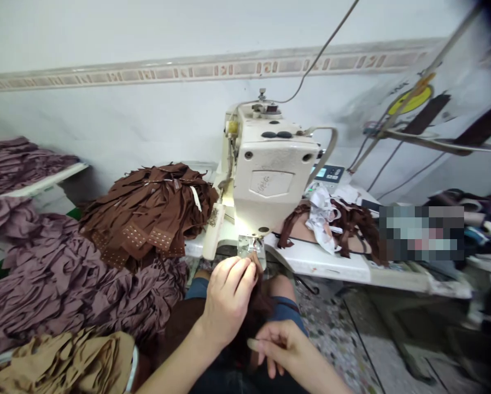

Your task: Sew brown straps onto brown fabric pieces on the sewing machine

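Note:
My left hand (228,298) is closed in a pinch on a dark brown fabric piece (258,298), holding its top end right under the presser foot (249,246) of a cream sewing machine (270,175). My right hand (284,347) sits lower over my lap, fingers curled around the lower part of the same brown fabric. The fabric hangs down between both hands and is partly hidden by them.
A heap of brown cut pieces (151,210) lies left of the machine. Mauve fabric piles (44,279) fill the left side, tan fabric (65,364) the lower left. Brown and white scraps (331,221) lie on the white machine table (335,265). Tiled floor shows at the lower right.

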